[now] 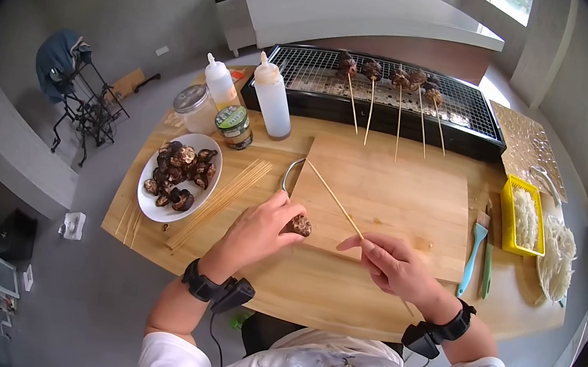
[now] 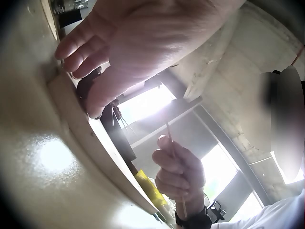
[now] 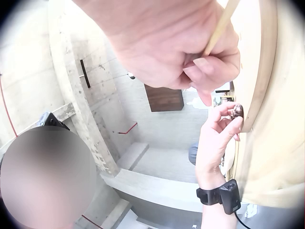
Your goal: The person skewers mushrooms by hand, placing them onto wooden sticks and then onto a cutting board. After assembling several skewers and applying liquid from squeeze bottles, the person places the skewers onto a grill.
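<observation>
In the head view, the left hand (image 1: 258,232) pinches a dark brown mushroom (image 1: 298,225) by the cutting board's lower left corner. The right hand (image 1: 394,265) grips a single wooden skewer (image 1: 336,200), its upper end slanting up and left over the board (image 1: 390,189). Skewer and mushroom are apart. In the left wrist view, the mushroom (image 2: 88,86) shows dark between the left thumb and fingers, and the right hand (image 2: 178,169) holds the skewer upright. The right wrist view shows the mushroom (image 3: 237,111) at the left fingertips and the skewer (image 3: 221,26) in the right hand's curled fingers.
A plate of mushrooms (image 1: 195,142), loose skewers (image 1: 221,203), squeeze bottles (image 1: 273,103) and jars (image 1: 234,128) stand left. Behind the board is a grill (image 1: 304,105) with several skewered pieces. At right lie brushes (image 1: 474,255), a yellow basket (image 1: 508,212) and a plate of pale strands (image 1: 557,263).
</observation>
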{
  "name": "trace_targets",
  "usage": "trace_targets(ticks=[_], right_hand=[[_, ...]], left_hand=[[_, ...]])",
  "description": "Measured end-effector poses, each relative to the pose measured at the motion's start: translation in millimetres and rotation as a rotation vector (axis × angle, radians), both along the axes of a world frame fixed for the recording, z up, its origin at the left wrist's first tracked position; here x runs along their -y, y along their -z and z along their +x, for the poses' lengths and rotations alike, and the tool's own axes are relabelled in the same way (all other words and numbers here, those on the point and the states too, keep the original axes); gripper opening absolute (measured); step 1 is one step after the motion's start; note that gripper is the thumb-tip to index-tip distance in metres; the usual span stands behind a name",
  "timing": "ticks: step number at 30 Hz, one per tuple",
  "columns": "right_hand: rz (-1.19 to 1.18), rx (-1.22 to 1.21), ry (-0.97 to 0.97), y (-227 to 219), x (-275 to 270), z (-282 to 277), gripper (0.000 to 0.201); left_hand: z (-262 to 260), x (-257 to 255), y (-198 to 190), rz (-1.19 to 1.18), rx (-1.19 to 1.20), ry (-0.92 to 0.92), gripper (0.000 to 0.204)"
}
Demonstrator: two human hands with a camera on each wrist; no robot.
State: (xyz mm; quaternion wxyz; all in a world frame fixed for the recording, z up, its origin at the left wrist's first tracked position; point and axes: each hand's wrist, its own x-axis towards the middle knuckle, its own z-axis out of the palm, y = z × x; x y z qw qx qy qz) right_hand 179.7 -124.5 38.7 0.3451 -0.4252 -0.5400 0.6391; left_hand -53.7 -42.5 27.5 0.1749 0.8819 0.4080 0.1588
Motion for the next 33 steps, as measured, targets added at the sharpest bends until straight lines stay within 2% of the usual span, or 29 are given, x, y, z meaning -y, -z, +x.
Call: trace_targets(ticks=[3,5,6,8,10,16,21,23,33], right_hand=[[-0.034,-0.006,-0.046,-1,3,-5,0.040],[-0.058,0.048,-0.032,-4,5,-7,0.034],[-0.052,0.040,-0.040,-6,6,-7,0.034],[-0.018,0.047,-0.023,-11,7,-5,0.039],[-0.005,0.041,-0.015,-11,4,-3,0.039],[0.004,0.067,-0.024,-3,-9,-2,0.034],[-0.033,0.101,-0.056,-2,-19,-9,0.032],[-0.038,0.094,-0.072,-4,-22,-13,0.031],[-0.057,0.107,-0.070,3,-27,-10,0.031]], left_hand=[[-3,0,-10,-0.010,-0.012,0.007,0.031],[-7,0,-21,-0.107,0.118,-0.170,0.033],[-10,-3,-25,-0.100,0.110,-0.177,0.033],[-14,-11,-33,0.108,0.303,-0.164,0.035],[-14,-19,-35,0.147,0.313,-0.136,0.035],[-4,-40,-13,0.074,0.456,-0.090,0.038],[-7,-50,-11,0.014,0.512,-0.134,0.038],[-7,-55,-7,0.041,0.568,-0.079,0.035],[-11,-61,5,0.041,0.594,-0.098,0.034]])
